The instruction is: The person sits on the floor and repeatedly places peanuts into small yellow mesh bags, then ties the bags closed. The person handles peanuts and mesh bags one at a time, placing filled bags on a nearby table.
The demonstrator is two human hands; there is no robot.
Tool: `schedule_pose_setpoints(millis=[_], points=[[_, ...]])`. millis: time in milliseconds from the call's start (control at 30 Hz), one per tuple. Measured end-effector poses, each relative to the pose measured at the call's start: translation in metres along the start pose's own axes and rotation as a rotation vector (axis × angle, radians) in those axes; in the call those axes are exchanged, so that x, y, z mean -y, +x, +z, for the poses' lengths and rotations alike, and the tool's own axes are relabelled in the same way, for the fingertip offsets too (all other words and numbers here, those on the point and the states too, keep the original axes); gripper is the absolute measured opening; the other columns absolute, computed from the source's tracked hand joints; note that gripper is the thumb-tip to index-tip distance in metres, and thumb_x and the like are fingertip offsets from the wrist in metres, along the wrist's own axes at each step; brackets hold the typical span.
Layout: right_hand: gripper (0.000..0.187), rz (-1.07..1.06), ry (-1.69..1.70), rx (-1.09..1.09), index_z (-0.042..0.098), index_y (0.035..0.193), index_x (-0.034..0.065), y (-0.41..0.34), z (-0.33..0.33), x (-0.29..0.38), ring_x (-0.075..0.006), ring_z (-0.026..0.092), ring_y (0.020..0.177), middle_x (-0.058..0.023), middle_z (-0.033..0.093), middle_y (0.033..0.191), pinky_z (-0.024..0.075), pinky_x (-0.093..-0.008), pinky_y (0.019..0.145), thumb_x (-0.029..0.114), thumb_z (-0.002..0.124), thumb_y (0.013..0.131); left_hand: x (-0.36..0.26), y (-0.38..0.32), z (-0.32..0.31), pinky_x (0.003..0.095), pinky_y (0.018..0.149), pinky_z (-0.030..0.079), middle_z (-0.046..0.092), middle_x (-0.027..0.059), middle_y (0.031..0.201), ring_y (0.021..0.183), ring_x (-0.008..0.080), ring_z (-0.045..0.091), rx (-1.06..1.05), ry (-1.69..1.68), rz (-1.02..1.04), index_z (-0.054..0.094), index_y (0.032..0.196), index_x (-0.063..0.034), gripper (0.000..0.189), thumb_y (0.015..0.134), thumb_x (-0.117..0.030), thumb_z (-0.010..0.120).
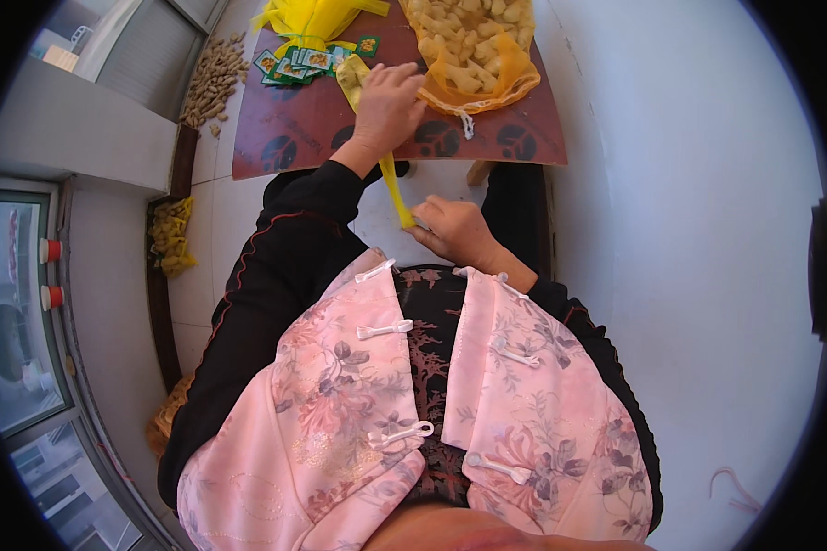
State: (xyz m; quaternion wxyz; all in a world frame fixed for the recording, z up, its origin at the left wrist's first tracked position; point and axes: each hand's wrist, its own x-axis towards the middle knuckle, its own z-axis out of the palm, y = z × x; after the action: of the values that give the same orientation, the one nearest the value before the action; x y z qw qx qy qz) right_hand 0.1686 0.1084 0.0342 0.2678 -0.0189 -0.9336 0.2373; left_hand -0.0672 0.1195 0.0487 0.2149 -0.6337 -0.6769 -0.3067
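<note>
A narrow yellow mesh bag runs from the table top down past its front edge. Its upper end, with ginger inside, lies on the table beside my left hand, which rests over the bag with its fingers spread; whether it grips the mesh is hidden. In front of my lap my right hand pinches the bag's lower end. To the right on the table lies an orange mesh sack full of ginger roots, its white drawstring hanging at the front.
Yellow mesh bags lie bundled at the table's back left, beside green printed labels. Loose ginger covers the floor at left. Filled yellow bags stand by the left wall. A white wall borders the right side.
</note>
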Motion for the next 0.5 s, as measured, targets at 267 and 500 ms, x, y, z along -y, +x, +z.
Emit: schedule_pose_setpoints(millis=[267,500], points=[[0.017,0.130,0.065,-0.120,0.066,0.094,0.0062,-0.017,-0.021,0.006,-0.0271,0.060,0.062,-0.0098,0.060,0.077,0.0492,-0.0345,0.056,0.015,0.076,0.085,0.001,0.016,0.029,0.0450,0.091,0.048,0.066,0.0080,0.084,0.092,0.0306,0.064,0.043,-0.014,0.174,0.061,0.077,-0.0067,0.006,0.081,-0.010,0.064],[0.012,0.436,0.199,-0.410,0.065,0.094,0.0040,0.005,-0.023,-0.030,-0.0305,0.064,0.073,-0.0129,0.063,0.083,0.0509,-0.0368,0.065,0.010,0.071,0.086,0.002,0.029,0.012,0.0229,0.061,0.045,0.062,-0.0045,0.079,0.070,0.0044,0.056,0.025,-0.857,-0.501,0.064,0.088,-0.0032,0.013,0.093,-0.014,0.070]])
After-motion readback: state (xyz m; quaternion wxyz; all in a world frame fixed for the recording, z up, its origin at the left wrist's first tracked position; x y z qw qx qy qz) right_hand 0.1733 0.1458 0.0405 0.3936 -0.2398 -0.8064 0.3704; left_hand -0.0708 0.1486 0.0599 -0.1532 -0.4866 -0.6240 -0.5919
